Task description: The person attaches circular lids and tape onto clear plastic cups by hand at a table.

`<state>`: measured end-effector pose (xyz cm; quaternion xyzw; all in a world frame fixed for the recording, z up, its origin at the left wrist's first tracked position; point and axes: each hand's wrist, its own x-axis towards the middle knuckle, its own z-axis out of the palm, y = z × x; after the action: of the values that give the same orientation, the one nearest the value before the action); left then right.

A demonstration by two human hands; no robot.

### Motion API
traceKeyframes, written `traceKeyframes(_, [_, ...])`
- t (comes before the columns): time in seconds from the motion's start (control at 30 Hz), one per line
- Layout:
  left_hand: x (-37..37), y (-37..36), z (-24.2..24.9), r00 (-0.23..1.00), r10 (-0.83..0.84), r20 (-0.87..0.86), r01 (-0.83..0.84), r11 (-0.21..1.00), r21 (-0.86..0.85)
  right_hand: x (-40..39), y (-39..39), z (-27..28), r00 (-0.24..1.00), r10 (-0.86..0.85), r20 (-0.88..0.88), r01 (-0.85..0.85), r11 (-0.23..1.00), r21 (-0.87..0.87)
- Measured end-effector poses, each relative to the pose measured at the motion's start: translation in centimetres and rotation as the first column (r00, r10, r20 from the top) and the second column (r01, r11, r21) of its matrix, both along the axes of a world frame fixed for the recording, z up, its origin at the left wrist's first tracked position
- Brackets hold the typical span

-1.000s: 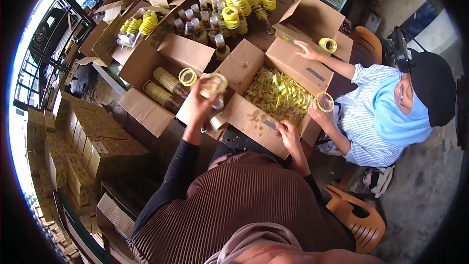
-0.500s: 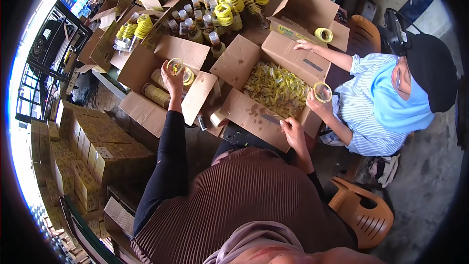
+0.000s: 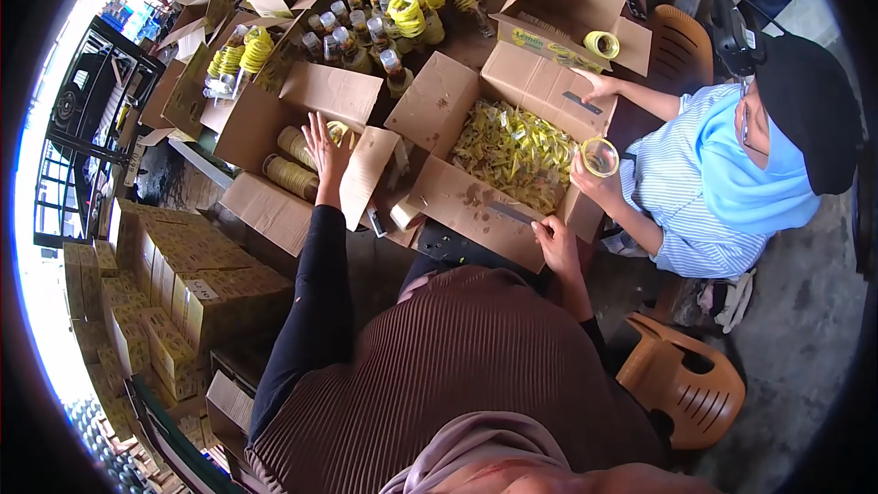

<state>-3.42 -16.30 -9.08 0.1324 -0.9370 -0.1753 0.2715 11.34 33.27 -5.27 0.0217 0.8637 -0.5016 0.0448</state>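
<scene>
At right, a person [image 3: 695, 192] holds a cup [image 3: 601, 157]. Your left hand [image 3: 327, 154] is open over a box [image 3: 267, 209]; right hand [image 3: 558, 249] curls, hold unclear.

A dark brown table [image 3: 455, 42] spans the upper middle of the frame. On it, near the top centre, are piles of yellow rings [image 3: 406, 11] and, just left of and below them, a cluster of clear bottles [image 3: 344, 38]. An open carton of yellow packets [image 3: 512, 151] sits at the centre, with a printed carton [image 3: 549, 46] beyond it at the upper right. The grey floor [image 3: 791, 311] shows at right, an orange chair [image 3: 690, 389] standing on it at lower right.
</scene>
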Motion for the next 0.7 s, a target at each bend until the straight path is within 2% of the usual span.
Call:
traceKeyframes(0.03, [0.4, 0.3, -0.1, 0.998, -0.048, 0.034, 0.048, 0.999, 0.003, 0.0, 0.0, 0.0, 1.000, -0.001, 0.002, 0.001, 1.000, 0.007])
traceKeyframes(0.07, [0.5, -0.5, -1.3, 0.967, -0.048, 0.248, 0.047, 0.999, 0.007, 0.0, 0.1, -0.1, 1.000, 0.000, 0.005, 0.000, 1.000, 0.007])
traceKeyframes(0.1, [0.4, -2.1, -4.4, 0.950, -0.114, 0.290, 0.111, 0.993, 0.027, -0.1, 0.1, -0.3, 1.000, 0.002, -0.001, -0.002, 1.000, -0.003])
traceKeyframes(0.13, [1.0, -0.7, -2.3, 0.927, -0.181, 0.328, 0.174, 0.983, 0.049, -0.1, 0.1, -0.4, 1.000, 0.003, -0.009, -0.003, 1.000, -0.013])
traceKeyframes(0.17, [1.9, 0.6, -0.2, 0.854, -0.059, 0.518, 0.071, 0.997, -0.003, -0.2, 0.1, -0.6, 1.000, 0.001, -0.011, -0.001, 1.000, -0.014])
traceKeyframes(0.2, [1.2, -0.1, -0.7, 0.854, -0.063, 0.516, 0.076, 0.997, -0.004, -0.3, 0.0, -0.8, 0.999, 0.002, -0.035, -0.003, 1.000, -0.009])
traceKeyframes(0.27, [0.1, -2.5, -3.1, 0.926, -0.117, 0.359, 0.094, 0.992, 0.081, -0.1, 0.1, -0.9, 0.999, -0.001, -0.053, 0.001, 1.000, -0.003])
traceKeyframes(0.33, [1.0, -0.5, -0.6, 0.977, -0.051, 0.208, 0.035, 0.996, 0.079, -0.2, 0.1, -0.8, 0.999, 0.003, -0.042, -0.003, 1.000, 0.006])
traceKeyframes(0.4, [2.4, 1.9, 3.2, 0.967, 0.026, 0.252, -0.030, 0.999, 0.013, -0.1, 0.3, -1.2, 0.999, -0.012, -0.042, 0.012, 1.000, 0.008])
traceKeyframes(0.43, [3.3, 3.2, 4.5, 0.976, 0.036, 0.216, -0.032, 0.999, -0.024, -0.1, 0.3, -1.3, 0.999, -0.021, -0.046, 0.021, 1.000, 0.008])
traceKeyframes(0.47, [3.9, 3.2, 3.7, 0.998, -0.055, 0.040, 0.058, 0.996, -0.066, 0.0, 0.4, -1.4, 0.999, -0.028, -0.044, 0.029, 1.000, 0.010])
traceKeyframes(0.53, [6.5, 6.2, 5.7, 0.980, -0.185, -0.070, 0.184, 0.983, -0.023, -0.1, 0.5, -1.3, 0.998, -0.028, -0.053, 0.030, 0.999, 0.034])
traceKeyframes(0.6, [10.0, 10.7, 6.7, 0.980, -0.174, -0.096, 0.165, 0.982, -0.095, -0.3, 0.5, -1.4, 0.998, -0.022, -0.053, 0.025, 0.998, 0.064])
traceKeyframes(0.67, [12.7, 12.8, 5.7, 0.939, -0.340, -0.057, 0.343, 0.938, 0.058, -0.4, 0.2, -1.3, 0.999, -0.013, -0.053, 0.018, 0.996, 0.090])
traceKeyframes(0.7, [13.9, 13.4, 4.8, 0.934, -0.358, -0.012, 0.358, 0.930, 0.088, -0.4, -0.1, -1.1, 0.997, -0.010, -0.081, 0.018, 0.995, 0.098])
